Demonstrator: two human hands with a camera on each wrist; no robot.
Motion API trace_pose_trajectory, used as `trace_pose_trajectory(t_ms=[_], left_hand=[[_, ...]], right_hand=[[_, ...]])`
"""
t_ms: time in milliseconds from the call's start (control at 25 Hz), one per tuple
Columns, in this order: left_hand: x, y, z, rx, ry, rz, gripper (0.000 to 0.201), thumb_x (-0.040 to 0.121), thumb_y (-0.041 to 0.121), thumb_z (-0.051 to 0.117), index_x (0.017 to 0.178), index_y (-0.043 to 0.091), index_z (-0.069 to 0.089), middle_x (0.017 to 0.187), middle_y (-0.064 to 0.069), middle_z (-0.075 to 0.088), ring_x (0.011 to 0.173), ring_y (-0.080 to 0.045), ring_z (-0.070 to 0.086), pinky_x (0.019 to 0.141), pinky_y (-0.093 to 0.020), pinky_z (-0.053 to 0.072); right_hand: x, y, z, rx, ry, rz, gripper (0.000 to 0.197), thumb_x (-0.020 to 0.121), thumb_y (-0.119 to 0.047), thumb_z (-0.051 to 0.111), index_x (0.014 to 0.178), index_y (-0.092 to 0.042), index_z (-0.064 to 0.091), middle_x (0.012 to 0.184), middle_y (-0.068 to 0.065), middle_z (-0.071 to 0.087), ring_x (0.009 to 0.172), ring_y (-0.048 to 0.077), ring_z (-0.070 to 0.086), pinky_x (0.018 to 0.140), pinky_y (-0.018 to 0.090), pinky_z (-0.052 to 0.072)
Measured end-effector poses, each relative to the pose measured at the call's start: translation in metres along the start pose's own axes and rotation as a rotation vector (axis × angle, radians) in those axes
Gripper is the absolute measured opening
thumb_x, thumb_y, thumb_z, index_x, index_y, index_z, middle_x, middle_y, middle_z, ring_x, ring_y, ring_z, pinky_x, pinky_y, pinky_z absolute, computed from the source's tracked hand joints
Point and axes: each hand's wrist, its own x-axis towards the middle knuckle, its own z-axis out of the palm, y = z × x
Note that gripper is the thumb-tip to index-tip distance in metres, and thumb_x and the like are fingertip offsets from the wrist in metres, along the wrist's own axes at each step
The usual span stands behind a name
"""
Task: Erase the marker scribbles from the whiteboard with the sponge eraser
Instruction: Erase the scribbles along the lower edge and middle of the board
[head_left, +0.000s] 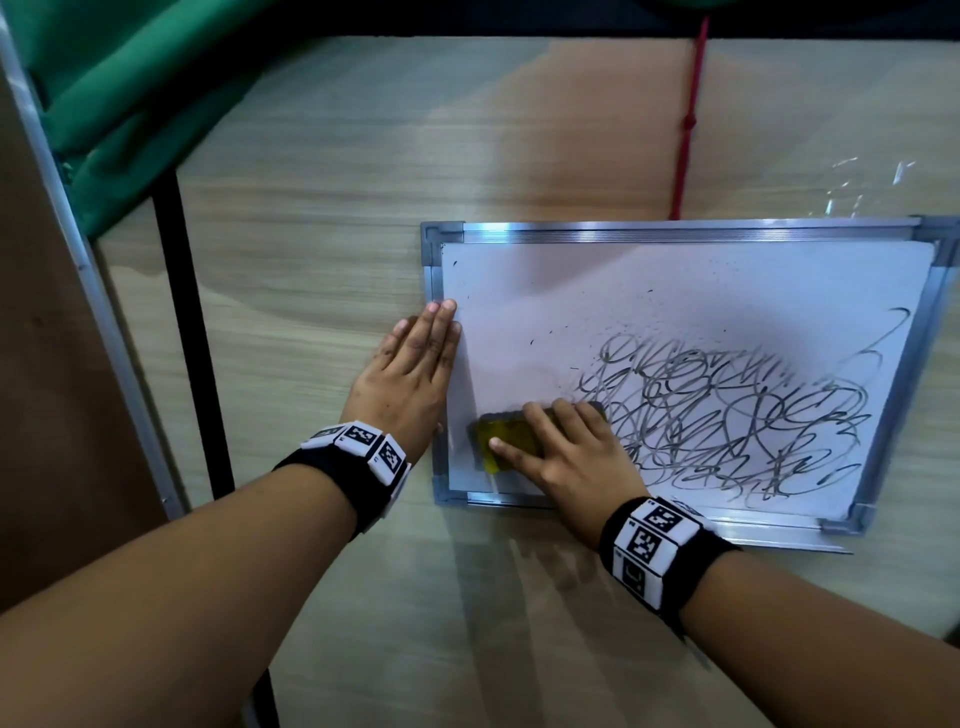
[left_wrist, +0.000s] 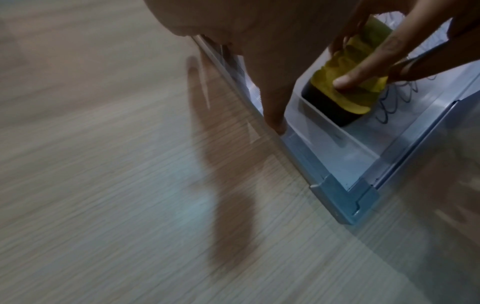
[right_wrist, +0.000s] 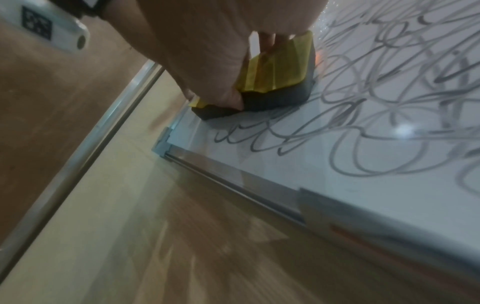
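The right hand (head_left: 566, 457) grasps the sponge (head_left: 506, 441) on the whiteboard (head_left: 675, 291), beside the scribbles (head_left: 727, 415). The left hand (head_left: 410, 374) lies flat, fingers straight, on the board's left edge.

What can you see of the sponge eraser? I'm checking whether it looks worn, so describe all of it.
The sponge eraser is a small block in two layers: a yellow top, creased and dented where the fingers press it, over a dark grey to black base. It lies flat, base down, on the whiteboard near its lower left corner, at the left edge of the scribbles. The right hand grips it from above. Its underside is hidden.
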Motion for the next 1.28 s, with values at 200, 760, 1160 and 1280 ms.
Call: trace_pose_trajectory(t_ms=[200,760,1160,1280], left_hand=[[0.0,-0.002,0.0,0.003,0.008,0.003,0.11,0.087,0.049,0.054,0.142,-0.002,-0.026,0.151,-0.019,-0.032,0.141,-0.031,-0.026,0.119,-0.044,-0.005],[0.0,0.001,0.001,0.023,0.02,0.002,0.103,0.09,0.044,0.05,0.142,-0.003,-0.024,0.151,-0.022,-0.03,0.141,-0.033,-0.024,0.118,-0.045,-0.007],[0.0,0.003,0.004,0.024,0.102,-0.007,0.094,0.092,0.036,0.05,0.144,-0.004,-0.017,0.152,-0.022,-0.025,0.143,-0.034,-0.02,0.118,-0.046,-0.007],[-0.001,0.003,0.006,0.032,0.106,-0.012,0.095,0.091,0.035,0.051,0.144,-0.004,-0.017,0.152,-0.021,-0.026,0.142,-0.033,-0.022,0.113,-0.044,-0.016]], right_hand=[[0.007,-0.019,0.002,0.008,-0.026,-0.084,0.044,0.089,-0.027,0.036,0.121,-0.035,0.064,0.121,0.011,0.056,0.104,0.033,0.046,0.09,0.043,0.031],[0.036,0.048,-0.027,-0.049,0.124,0.287,0.06,0.075,-0.021,0.06,0.134,-0.034,0.054,0.128,0.017,0.049,0.101,0.036,0.041,0.087,0.046,0.03],[0.026,0.062,-0.032,-0.029,0.159,0.376,0.072,0.066,-0.016,0.071,0.134,-0.034,0.054,0.127,0.016,0.05,0.102,0.036,0.041,0.088,0.046,0.03],[0.029,0.054,-0.028,0.003,0.151,0.299,0.067,0.068,-0.016,0.07,0.131,-0.035,0.056,0.126,0.015,0.053,0.1,0.035,0.042,0.086,0.045,0.034]])
